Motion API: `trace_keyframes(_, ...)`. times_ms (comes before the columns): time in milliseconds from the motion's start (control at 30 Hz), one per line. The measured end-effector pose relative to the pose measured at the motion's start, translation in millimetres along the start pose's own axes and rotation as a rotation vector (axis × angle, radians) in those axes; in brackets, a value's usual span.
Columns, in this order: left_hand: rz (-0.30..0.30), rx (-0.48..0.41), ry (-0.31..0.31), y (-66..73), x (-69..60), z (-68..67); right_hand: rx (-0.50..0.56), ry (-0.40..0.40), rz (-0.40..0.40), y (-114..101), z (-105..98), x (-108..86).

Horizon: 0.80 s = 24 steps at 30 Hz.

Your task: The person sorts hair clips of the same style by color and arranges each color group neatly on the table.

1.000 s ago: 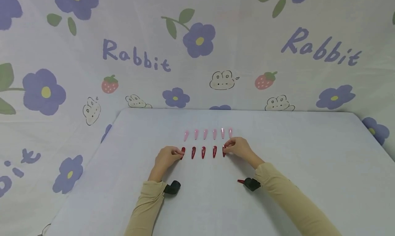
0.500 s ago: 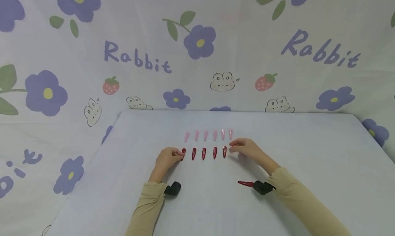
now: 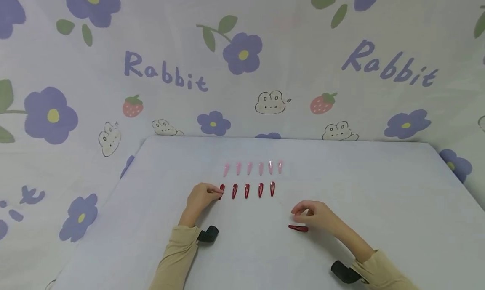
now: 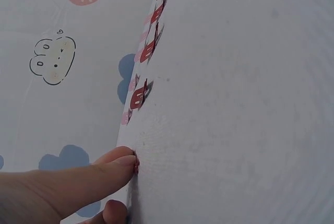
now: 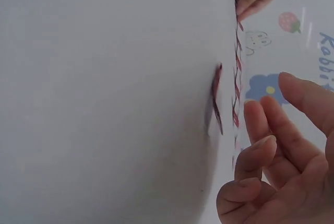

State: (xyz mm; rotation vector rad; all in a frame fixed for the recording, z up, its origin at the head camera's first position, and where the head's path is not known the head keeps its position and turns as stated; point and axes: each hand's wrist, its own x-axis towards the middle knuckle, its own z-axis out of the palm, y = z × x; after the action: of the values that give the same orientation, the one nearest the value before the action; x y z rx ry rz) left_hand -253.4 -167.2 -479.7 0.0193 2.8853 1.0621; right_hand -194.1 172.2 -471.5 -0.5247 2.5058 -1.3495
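My left hand (image 3: 199, 198) pinches the leftmost red snap hair clip (image 3: 222, 187) of a row of several lying on the table. In the left wrist view, thumb and finger cover most of that clip (image 4: 136, 165). The red clip (image 3: 272, 189) at the row's right end lies untouched. My right hand (image 3: 317, 215) hovers by a separate red hair clip (image 3: 298, 228) that lies sideways, nearer to me. The right wrist view shows this hand's thumb and fingers apart with nothing between them, and the loose clip (image 5: 216, 98) beyond.
Behind the red row lies a row of several pink hair clips (image 3: 249, 168). Both rows rest on a white table (image 3: 151, 168), its back edge against a flower-and-rabbit patterned cloth (image 3: 288, 62). A black wrist camera (image 3: 208, 234) sits on the left sleeve.
My right hand has let go of the rightmost red clip in the row and moved back toward me and right, to the loose clip. The left hand keeps its hold.
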Motion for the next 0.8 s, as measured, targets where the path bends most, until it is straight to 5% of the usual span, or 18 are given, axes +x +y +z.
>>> trace_keyframes(433,-0.003,-0.016,-0.011,-4.1,-2.8,-1.7,-0.192,0.029,-0.071,-0.4,15.0,-26.6)
trace_keyframes(800,-0.004,-0.015,-0.015,-4.6,-0.3,-0.9,-0.131,0.104,-0.06,3.2,24.1,-34.7)
